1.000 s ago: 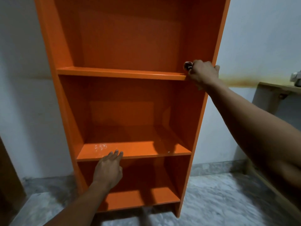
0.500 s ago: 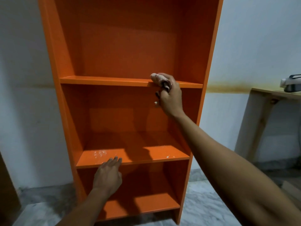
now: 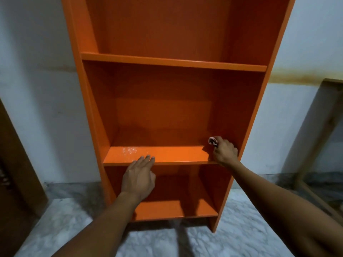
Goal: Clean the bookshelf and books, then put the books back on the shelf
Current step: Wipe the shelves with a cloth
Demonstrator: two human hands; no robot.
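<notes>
**Trainee:** Shelf status, please. Where does the work stand?

**Instructor:** Bookshelf (image 3: pixel 167 80) stands upright against the wall, every bay bare. No books are in view, so their location cannot be stated. The right hand (image 3: pixel 224 153) is closed around a small bunched rag (image 3: pixel 212 141), pressed at the right rear corner of the middle shelf (image 3: pixel 176 154). The left hand (image 3: pixel 139 178) is flat and open, holding nothing, with its fingertips (image 3: pixel 147 157) on the front edge of that shelf.

**Trainee:** Which step is this?

**Instructor:** Judged from the layout, wiping the middle shelf, starting at the right end.

**Trainee:** Correct procedure?

**Instructor:** Draw the rag from the corner toward the left in straight, overlapping passes, back edge first, then front. Work the rag into the joint where shelf meets side panel; dust probably collects there. Maintain downward pressure throughout each pass.

**Trainee:** And the pale specks (image 3: pixel 129 151) at the left?

**Instructor:** Those lie just beyond the left fingertips. Whether they are droplets or debris cannot be told. Finish the passes over them, then lift the rag away, not back across clean surface.

**Trainee:** Function of the left hand?

**Instructor:** Bracing. A tall, unloaded unit may rock under a sideways push. Move it clear before the rag arrives.
</notes>
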